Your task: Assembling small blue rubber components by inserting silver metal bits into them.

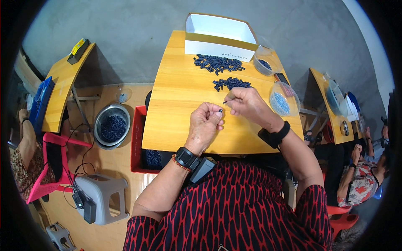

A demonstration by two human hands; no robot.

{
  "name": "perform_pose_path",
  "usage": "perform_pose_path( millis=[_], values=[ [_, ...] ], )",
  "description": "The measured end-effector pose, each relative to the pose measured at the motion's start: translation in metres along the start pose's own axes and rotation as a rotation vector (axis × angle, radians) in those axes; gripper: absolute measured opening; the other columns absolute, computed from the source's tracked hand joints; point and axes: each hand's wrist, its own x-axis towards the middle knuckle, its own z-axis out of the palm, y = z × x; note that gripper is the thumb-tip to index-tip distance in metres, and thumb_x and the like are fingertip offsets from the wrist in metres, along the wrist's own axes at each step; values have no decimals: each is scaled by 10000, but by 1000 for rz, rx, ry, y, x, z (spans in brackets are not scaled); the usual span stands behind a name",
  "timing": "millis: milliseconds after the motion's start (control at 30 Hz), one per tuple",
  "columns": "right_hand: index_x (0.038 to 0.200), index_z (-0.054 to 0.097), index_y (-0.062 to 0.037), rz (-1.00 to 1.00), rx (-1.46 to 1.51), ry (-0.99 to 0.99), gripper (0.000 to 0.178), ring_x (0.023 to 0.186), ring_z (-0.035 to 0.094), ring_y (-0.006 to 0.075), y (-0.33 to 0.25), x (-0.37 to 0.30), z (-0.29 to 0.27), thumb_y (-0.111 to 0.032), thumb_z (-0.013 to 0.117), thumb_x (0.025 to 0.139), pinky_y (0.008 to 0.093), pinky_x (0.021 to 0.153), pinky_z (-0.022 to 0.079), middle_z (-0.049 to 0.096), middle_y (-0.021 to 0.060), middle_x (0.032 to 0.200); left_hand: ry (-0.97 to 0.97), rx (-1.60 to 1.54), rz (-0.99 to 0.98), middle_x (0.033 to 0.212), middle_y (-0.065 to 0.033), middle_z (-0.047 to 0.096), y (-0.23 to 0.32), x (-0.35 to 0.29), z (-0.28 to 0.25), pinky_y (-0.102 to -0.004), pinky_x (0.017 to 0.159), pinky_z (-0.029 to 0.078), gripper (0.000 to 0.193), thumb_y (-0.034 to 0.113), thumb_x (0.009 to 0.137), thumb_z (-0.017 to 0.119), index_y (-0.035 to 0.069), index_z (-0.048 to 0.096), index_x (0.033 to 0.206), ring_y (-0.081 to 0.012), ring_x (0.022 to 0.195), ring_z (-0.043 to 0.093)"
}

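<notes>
Table (180, 92): wood-coloured top, mid-scene. White box (217, 49), open-topped, gold-trimmed, stands at its far end. Right hand (250, 104) and left hand (202, 130) close together over the table, bare. Far pile (218, 63) of short dark tubes lies just on the near side of the box; clear bowl (295, 101) at right, pale blue bits inside. Near pile (230, 83), dark tubes too, just beyond the hands. Left grip: thumb and fingers closed on a small dark piece (220, 111). Right grip: pinched nearly together, dark bit (225, 102) at the fingertips, left of the hand.
</notes>
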Motion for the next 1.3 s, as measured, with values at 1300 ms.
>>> perform_pose_path(
  millis=[1300],
  values=[
    [758, 647, 36, -375, -108, 151, 44, 642, 628, 254, 9, -22, 10, 62, 639, 723, 328, 576, 501, 622, 135, 690, -75, 9, -53, 836, -67, 654, 3, -5, 2, -225, 566, 514, 98, -5, 928, 607, -51, 611, 1015, -89, 637, 580]
  ],
)
